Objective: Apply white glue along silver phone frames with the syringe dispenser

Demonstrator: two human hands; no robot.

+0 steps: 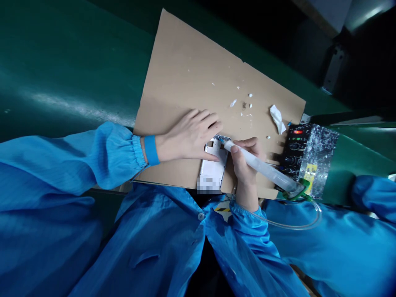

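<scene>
A silver-white phone frame (215,161) lies flat on brown cardboard, with small parts and dark cut-outs at its top end; its lower end is pixelated. My left hand (194,138), in a blue wristband, steadies the frame, its thumb across the frame and its bent fingers at the upper left edge. In my right hand (246,161) is a translucent dispensing syringe (266,168), gripped near its front end and slanting down to the left. The nozzle points at the frame's top end; whether it touches cannot be made out.
Under the work is a cardboard sheet (185,82) on a green bench (77,74). White bits and a crumpled tissue (277,119) lie on it. A black control box (309,156) stands right; a clear hose (297,227) loops from the syringe. Another person's blue sleeve (374,196) is far right.
</scene>
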